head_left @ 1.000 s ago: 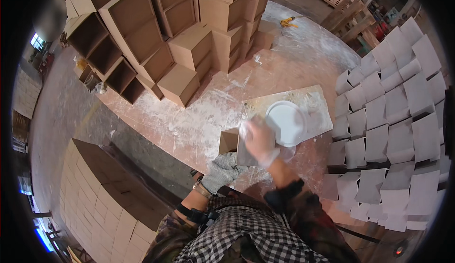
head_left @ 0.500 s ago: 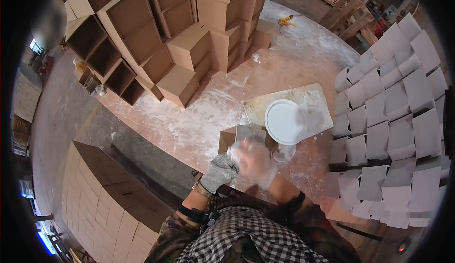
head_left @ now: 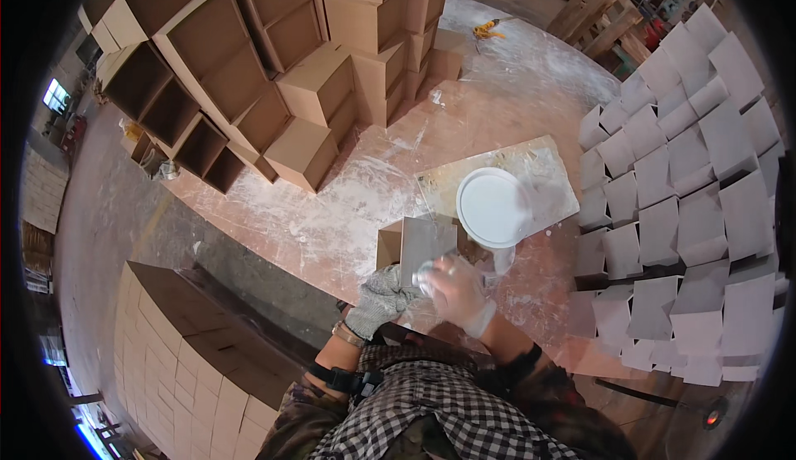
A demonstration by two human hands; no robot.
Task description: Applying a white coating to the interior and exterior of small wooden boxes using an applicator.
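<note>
A small box (head_left: 426, 240) with a grey top face and brown sides stands at an angle in front of me. My left hand (head_left: 383, 302), in a grey knitted glove, is closed on its near left edge, the fingertips partly hidden. My right hand (head_left: 461, 296), in a thin whitish glove, presses over the grey face near its lower end. Its fingers are pinched round a small pale wad (head_left: 425, 276), blurred, its kind unclear. Just beyond the right hand stands a round white tub (head_left: 494, 208) on a smeared board (head_left: 547, 180).
Brown open boxes (head_left: 303, 149) are stacked at the far left. Grey-white boxes (head_left: 659, 236) form a wall at the right. More brown boxes (head_left: 178, 344) stand at the near left. A yellow tool (head_left: 487, 31) lies far off on the white-smeared tabletop (head_left: 298, 220).
My right hand has shifted slightly down and right across the box, showing more of its grey face. My left hand stays at the edge. The whole view has shifted a little.
</note>
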